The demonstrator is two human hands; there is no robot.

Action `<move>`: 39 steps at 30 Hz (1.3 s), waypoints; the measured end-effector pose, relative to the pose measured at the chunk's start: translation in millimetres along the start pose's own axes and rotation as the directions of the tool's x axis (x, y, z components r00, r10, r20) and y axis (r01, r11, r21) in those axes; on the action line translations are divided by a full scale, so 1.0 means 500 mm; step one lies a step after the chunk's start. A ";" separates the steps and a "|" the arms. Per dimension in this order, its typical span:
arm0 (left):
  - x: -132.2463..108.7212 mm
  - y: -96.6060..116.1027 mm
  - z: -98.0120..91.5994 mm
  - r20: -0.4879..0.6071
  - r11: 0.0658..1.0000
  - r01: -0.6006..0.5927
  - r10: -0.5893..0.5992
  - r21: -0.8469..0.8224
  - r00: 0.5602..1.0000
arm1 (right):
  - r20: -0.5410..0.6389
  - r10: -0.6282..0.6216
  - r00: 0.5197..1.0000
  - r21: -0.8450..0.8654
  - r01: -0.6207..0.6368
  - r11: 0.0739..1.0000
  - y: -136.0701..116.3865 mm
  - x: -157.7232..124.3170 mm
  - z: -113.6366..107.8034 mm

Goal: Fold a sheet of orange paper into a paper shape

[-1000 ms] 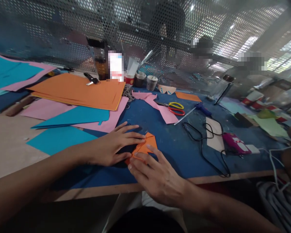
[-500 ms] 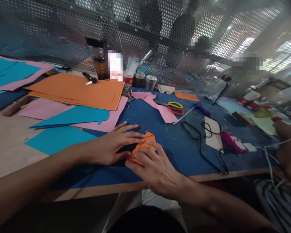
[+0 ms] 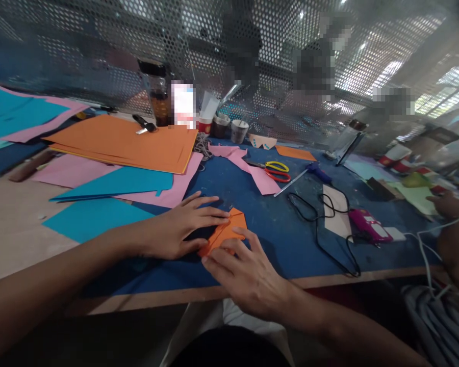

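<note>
A small folded piece of orange paper (image 3: pixel 229 227) lies on the blue tabletop in front of me, with crease lines across it. My left hand (image 3: pixel 176 232) is open, palm down, fingers spread; its fingertips touch the paper's left edge. From the near right, my right hand (image 3: pixel 248 270) grips the paper's lower part with bent fingers, the thumb at its near corner. Those fingers hide part of the paper's near edge. Beside my left forearm lie blue sheets of paper (image 3: pixel 95 219).
Behind my left hand is a stack of orange sheets (image 3: pixel 118 142) over pink paper (image 3: pixel 191 176). Scissors (image 3: pixel 277 172), a glue gun (image 3: pixel 319 172), a black cable (image 3: pixel 317 239) and a magenta device (image 3: pixel 369 224) lie to the right. Another person's hand (image 3: pixel 449 206) is at far right.
My right hand's fingers have slid slightly down and right over the orange paper, uncovering more of its middle. My left hand has stayed in place.
</note>
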State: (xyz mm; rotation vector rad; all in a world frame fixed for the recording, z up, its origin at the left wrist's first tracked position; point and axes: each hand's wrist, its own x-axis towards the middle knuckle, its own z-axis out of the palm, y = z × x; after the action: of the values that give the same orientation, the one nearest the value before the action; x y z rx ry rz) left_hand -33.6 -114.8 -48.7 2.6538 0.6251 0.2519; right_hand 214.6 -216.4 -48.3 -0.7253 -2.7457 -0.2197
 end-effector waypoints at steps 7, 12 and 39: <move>0.002 0.009 -0.006 0.017 0.999 0.038 -0.038 0.000 0.999 | -0.048 -0.083 0.995 -0.025 0.082 0.996 0.002 -0.006 -0.006; -0.001 0.006 -0.002 -0.007 0.999 0.034 -0.034 0.006 0.999 | -0.020 -0.026 0.999 0.053 0.027 0.998 -0.001 -0.016 -0.001; -0.002 0.019 -0.016 -0.005 0.994 0.083 -0.083 -0.064 0.997 | 0.255 0.606 0.753 0.528 -0.634 0.565 0.228 0.066 0.030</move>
State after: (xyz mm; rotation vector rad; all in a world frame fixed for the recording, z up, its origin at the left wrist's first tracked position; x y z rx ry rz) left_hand -32.6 -120.3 -37.4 2.5602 0.7161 0.2544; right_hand 240.9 -99.9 -43.7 -1.4270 -2.1710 0.7854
